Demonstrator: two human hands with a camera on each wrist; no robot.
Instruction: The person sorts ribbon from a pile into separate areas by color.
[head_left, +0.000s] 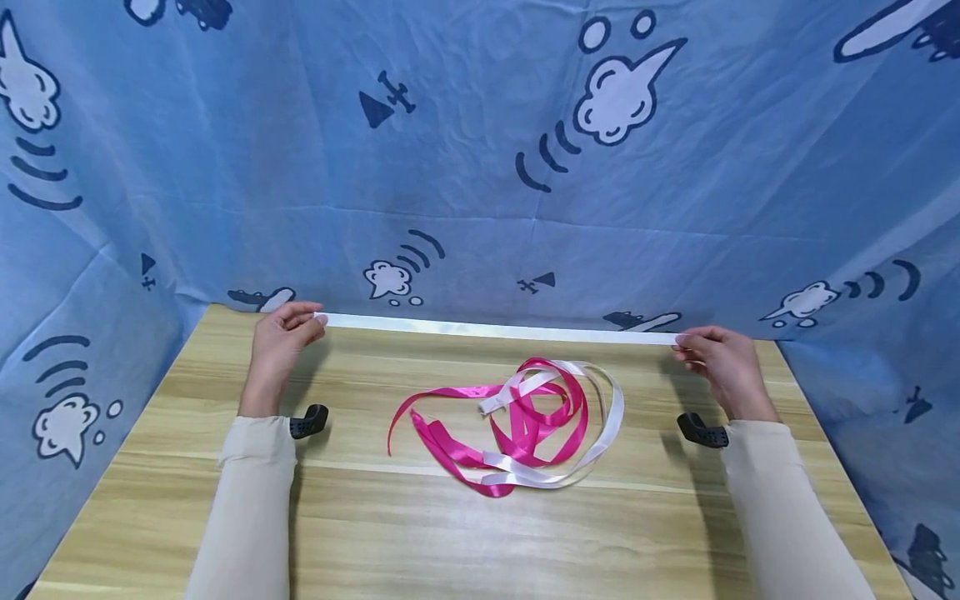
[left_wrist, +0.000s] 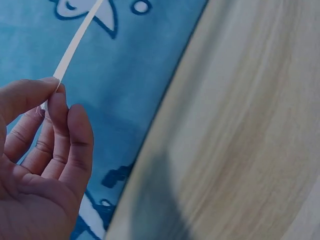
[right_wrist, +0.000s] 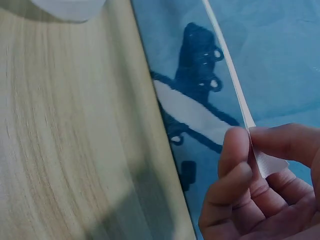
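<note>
A white ribbon [head_left: 495, 331] stretches straight between both hands near the far edge of the table. My left hand [head_left: 288, 333] pinches one end between thumb and fingers; in the left wrist view the ribbon [left_wrist: 75, 42] runs taut up from the fingertips. My right hand [head_left: 716, 362] pinches the other end, and a short tail of ribbon [right_wrist: 270, 164] pokes out below the thumb in the right wrist view. On the table between the arms lies a loose tangle of pink ribbon [head_left: 525, 437] and white ribbon [head_left: 617, 412].
The wood-grain table [head_left: 420, 542] spans the space under both arms. A blue printed cloth [head_left: 465, 167] hangs behind the far edge and along both sides. Each wrist carries a black camera mount, one at the left wrist [head_left: 309, 422], one at the right wrist [head_left: 702, 431].
</note>
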